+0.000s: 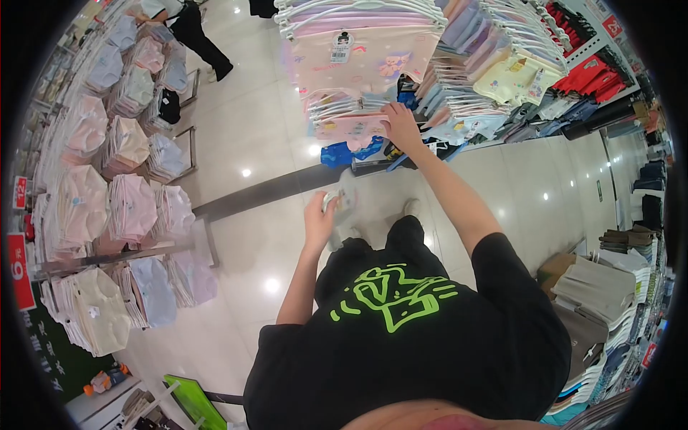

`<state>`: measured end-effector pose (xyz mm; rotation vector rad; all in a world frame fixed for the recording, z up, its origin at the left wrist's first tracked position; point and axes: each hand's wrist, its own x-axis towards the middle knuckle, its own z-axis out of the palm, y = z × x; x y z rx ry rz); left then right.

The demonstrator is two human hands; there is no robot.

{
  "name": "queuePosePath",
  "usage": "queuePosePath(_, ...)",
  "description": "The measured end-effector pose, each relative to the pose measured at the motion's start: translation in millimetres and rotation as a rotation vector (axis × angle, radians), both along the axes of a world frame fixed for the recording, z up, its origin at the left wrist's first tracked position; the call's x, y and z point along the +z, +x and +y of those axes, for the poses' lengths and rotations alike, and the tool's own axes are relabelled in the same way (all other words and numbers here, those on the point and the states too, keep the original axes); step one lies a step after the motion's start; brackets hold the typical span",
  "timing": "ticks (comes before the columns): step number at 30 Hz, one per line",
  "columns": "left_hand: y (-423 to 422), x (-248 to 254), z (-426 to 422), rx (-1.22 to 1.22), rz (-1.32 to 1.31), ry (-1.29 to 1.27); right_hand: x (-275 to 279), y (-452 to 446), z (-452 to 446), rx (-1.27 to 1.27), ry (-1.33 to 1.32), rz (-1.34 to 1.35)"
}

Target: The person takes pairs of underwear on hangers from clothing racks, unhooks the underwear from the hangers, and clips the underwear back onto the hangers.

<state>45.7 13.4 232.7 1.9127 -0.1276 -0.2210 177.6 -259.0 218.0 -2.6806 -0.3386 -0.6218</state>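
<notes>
My right hand (pixel 403 127) reaches to the lower row of the rack in front of me. Its bent fingers grip the side edge of pink children's underpants (pixel 351 128) hanging there. Above it hangs a thick row of peach printed underpants (pixel 365 61) on white hangers, with a white tag (pixel 342 48) on the front pair. Lower and to the left, away from the rack, my left hand (pixel 319 219) is closed around a see-through, whitish item (pixel 347 198). That item is blurred, and I cannot make out its kind.
Yellow underpants (pixel 517 77) and red garments (pixel 593 75) hang to the right. Blue packs (pixel 351 153) sit low under the rack. Another display of pastel underpants (pixel 132 204) stands at left. A person (pixel 190 32) is at the upper left. Clothes racks (pixel 598 294) stand at right.
</notes>
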Motion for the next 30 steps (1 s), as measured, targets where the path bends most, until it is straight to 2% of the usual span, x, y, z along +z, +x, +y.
queuePosePath(2, -1.4, -2.3, 7.5, 0.134, -0.315, 0.154, -1.3, 9.5, 4.9, -0.004, -0.005, -0.023)
queuePosePath(5, -9.3, 0.0, 20.1, 0.226, -0.417, 0.208, -10.0, 20.7, 10.9, -0.067, -0.173, 0.099)
queuePosePath(11, -24.4, -2.0, 36.2, 0.33, -0.39, 0.322, -24.6, 40.4, 15.5, -0.121, -0.263, -0.036)
queuePosePath(15, -23.5, -5.8, 38.9, 0.346, -0.321, 0.25, -31.6, 53.9, 11.1, -0.073, -0.322, 0.062)
queuePosePath(17, -23.2, -0.6, 39.0, 0.361, -0.27, 0.235, -35.5, 54.5, 8.6, -0.041, -0.223, -0.018)
queuePosePath(20, -21.7, 2.1, 33.4, 0.403, -0.179, 0.167, -33.6, 46.0, 4.6, 0.031, -0.055, 0.056)
queuePosePath(24, -14.5, -13.2, 21.0, 0.437, -0.259, 0.06, -25.7, 19.0, 6.0, 0.089, 0.135, 0.127)
queuePosePath(26, -11.4, -5.7, 12.7, 0.454, -0.259, 0.066, -20.9, 0.9, 10.1, 0.091, 0.251, 0.011)
queuePosePath(28, -6.3, -9.1, 11.0, 0.371, -0.258, 0.071, -27.0, -20.5, 11.5, 0.093, 0.341, 0.015)
queuePosePath(30, -0.6, -5.4, 8.6, 0.288, -0.263, 0.072, -36.4, -52.3, 14.4, 0.073, 0.531, 0.193)
